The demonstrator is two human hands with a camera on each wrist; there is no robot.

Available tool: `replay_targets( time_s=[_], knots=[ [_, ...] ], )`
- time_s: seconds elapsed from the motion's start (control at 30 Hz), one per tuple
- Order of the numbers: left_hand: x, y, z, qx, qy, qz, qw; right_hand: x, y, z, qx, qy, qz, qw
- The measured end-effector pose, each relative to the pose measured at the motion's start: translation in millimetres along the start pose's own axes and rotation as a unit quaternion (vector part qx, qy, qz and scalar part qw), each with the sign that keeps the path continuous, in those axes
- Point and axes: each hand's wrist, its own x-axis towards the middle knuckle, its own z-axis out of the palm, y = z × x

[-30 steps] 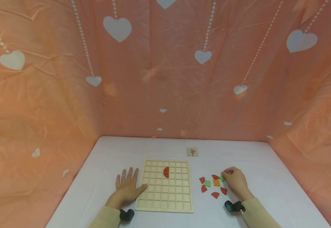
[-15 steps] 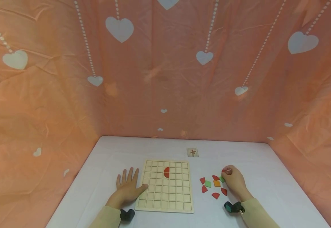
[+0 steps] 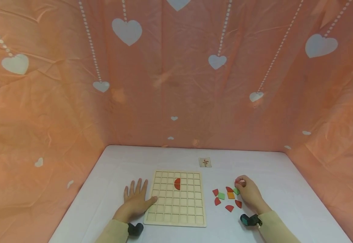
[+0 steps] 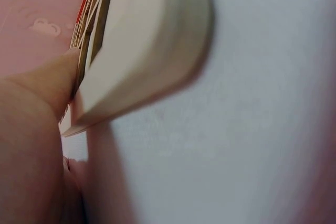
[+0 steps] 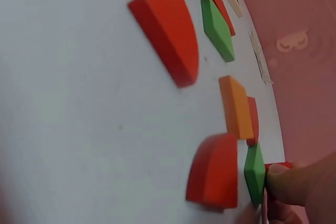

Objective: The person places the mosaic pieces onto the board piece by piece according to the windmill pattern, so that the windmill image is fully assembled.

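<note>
My left hand [image 3: 135, 202] lies with fingers spread, its thumb on the left edge of the wooden grid board [image 3: 174, 218]. Two red quarter-circle pieces [image 3: 177, 184] sit together in the board's upper cells, forming a half disc. To the right of the board, my right hand [image 3: 250, 192] pinches a red piece [image 5: 283, 164], mostly covered by the fingers. Right beside the thumb is a green square tile [image 5: 255, 174]. Around it lie an orange square tile [image 3: 231, 195], a second green tile [image 3: 221, 195] and several red quarter-circle pieces [image 3: 229, 208].
A small pattern card [image 3: 205, 162] with a pinwheel drawing lies on the white table [image 3: 133, 158], behind the board's right corner. A peach cloth with hearts [image 3: 176, 84] surrounds the table's back and sides. Each wrist wears a black camera [image 3: 249, 220].
My right hand has shifted slightly away from me and to the left, and a red piece now shows between its fingertips beside the green tile. My left hand and the board stay put.
</note>
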Motion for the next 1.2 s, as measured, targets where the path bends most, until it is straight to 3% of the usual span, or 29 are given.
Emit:
replay_targets(
  time_s=[0.47,0.7,1.03,1.2],
  knots=[
    [0.4,-1.8,1.5,-0.003,0.001,0.000,1.0000,-0.6,0,-3,-0.014,-0.006,-0.007,0.9998],
    [1.1,-1.5,1.8,-0.008,0.002,0.001,1.0000,2.2,-26,-3,-0.024,-0.036,-0.050,0.9978],
    [3.5,-2.1,3.6,-0.010,0.002,-0.006,0.9999,15.2,-79,36,-0.021,-0.068,-0.115,0.9909],
    [3.5,-1.3,3.8,-0.010,0.004,-0.008,0.9999,17.3,-97,67,-0.042,-0.091,-0.187,0.9772]
  ],
)
